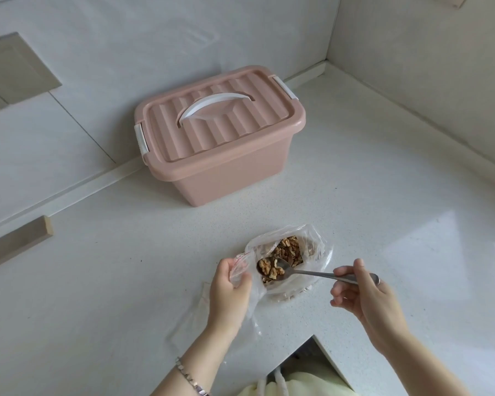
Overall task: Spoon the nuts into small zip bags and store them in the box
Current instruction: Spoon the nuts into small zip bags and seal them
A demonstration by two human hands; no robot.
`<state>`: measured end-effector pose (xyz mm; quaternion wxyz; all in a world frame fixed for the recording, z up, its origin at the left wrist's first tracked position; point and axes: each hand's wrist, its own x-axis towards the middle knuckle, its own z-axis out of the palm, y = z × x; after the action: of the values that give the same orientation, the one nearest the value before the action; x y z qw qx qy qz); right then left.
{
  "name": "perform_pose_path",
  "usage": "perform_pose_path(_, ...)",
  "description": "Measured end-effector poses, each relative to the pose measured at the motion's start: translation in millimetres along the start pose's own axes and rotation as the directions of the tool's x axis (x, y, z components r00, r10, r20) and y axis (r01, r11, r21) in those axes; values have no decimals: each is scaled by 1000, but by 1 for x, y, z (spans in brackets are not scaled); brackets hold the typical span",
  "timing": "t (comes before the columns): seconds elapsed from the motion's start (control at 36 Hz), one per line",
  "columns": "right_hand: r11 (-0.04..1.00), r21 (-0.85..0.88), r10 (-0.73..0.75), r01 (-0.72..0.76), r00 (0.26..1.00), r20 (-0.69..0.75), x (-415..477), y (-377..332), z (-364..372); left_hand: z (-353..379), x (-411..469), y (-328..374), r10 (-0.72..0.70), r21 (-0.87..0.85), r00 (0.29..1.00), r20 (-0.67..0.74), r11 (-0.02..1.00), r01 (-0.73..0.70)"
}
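White speckled countertop (pixel 355 178) runs into a corner, white tiled wall (pixel 97 67) behind. Beige wood strip (pixel 15 241) lies at left edge. Silver bracelet (pixel 187 377) bottom centre, pale yellow cloth (pixel 303 384) below the counter edge.

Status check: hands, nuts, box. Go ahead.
Left hand pinching small zip bag open. Right hand holding spoon, loaded with nuts, over the big bag. Pink box lid on, latched. Nothing in the way.
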<state>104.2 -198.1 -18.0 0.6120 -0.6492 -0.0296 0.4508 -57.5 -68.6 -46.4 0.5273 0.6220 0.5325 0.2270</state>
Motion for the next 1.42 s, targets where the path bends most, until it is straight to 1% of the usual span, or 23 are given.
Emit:
perform_pose_path(0.06, 1000, -8, -3, 3, 1000, 0, -2, 1, 1, 3, -1, 5, 9, -40, 999, 47, 999, -7)
perform_pose_path(0.11, 1000, 1, -7, 7, 1000, -5, -3, 1, 2, 4, -1, 7, -7, -82, 994, 114, 997, 16)
perform_pose_path(0.19, 1000, 7, -15, 15, 1000, -6, -4, -2, 1, 4, 0, 6, -28, -141, 968, 248, 988, 64)
perform_pose_path(0.28, 1000, -2, -16, 16, 1000, -1, -5, -6, 1, 4, 3, 6, -14, -178, 947, 320, 981, 74)
perform_pose_path(0.42, 1000, -25, -14, 14, 1000, 13, -7, -8, 2, 6, 9, 10, -2, -191, 936, 351, 979, 73)
perform_pose_path(0.58, 999, -32, -37, 37, 999, -5, -8, -15, 1, 9, 13, 11, 1, -142, 956, 294, 989, 43)
perform_pose_path(0.67, 998, -14, -63, 63, 997, -33, -6, -23, -4, 5, 17, 11, 51, -50, 961, 271, 998, -39)
perform_pose_path(0.75, 996, -22, -88, 87, 995, -49, -4, -35, -7, 2, 18, 8, 102, 69, 953, 286, 990, -127)
perform_pose_path(0.86, 993, -81, -94, 91, 995, -32, -3, -48, -7, 2, 20, 8, 212, 271, 927, 310, 915, -300)
perform_pose_path(0.97, 978, -184, -100, 97, 995, -8, -3, -58, 3, 7, 18, 14, 292, 351, 899, 326, 846, -402)
perform_pose_path(1.0, 970, -219, -109, 105, 994, -5, -4, -59, 7, 8, 17, 14, 300, 362, 894, 334, 834, -415)
perform_pose_path(1.06, 946, -291, -145, 145, 989, 21, -6, -62, 16, 11, 16, 15, 273, 367, 895, 353, 840, -401)
perform_pose_path(1.11, 893, -388, -208, 228, 974, 94, -10, -63, 26, 14, 14, 13, 223, 351, 903, 366, 866, -356)
perform_pose_path(1.14, 848, -449, -243, 281, 960, 143, -14, -63, 31, 16, 14, 11, 203, 335, 909, 365, 882, -331)
perform_pose_path(1.19, 702, -584, -316, 407, 913, 257, -21, -63, 40, 18, 13, 8, 178, 289, 925, 337, 915, -281)
perform_pose_path(1.25, 493, -676, -395, 548, 833, 388, -27, -61, 45, 20, 12, 4, 176, 240, 942, 285, 939, -248)
perform_pose_path(1.31, 273, -693, -468, 667, 722, 510, -27, -58, 46, 21, 12, 2, 164, 191, 959, 233, 959, -210)
perform_pose_path(1.33, 187, -684, -498, 705, 668, 553, -26, -55, 46, 20, 11, 2, 165, 171, 964, 208, 964, -202)
perform_pose_path(1.36, 127, -669, -521, 732, 624, 583, -24, -53, 45, 19, 11, 1, 171, 155, 968, 184, 967, -201)
perform_pose_path(1.42, 74, -632, -558, 771, 557, 615, -23, -50, 43, 18, 10, 1, 187, 148, 970, 155, 966, -210)
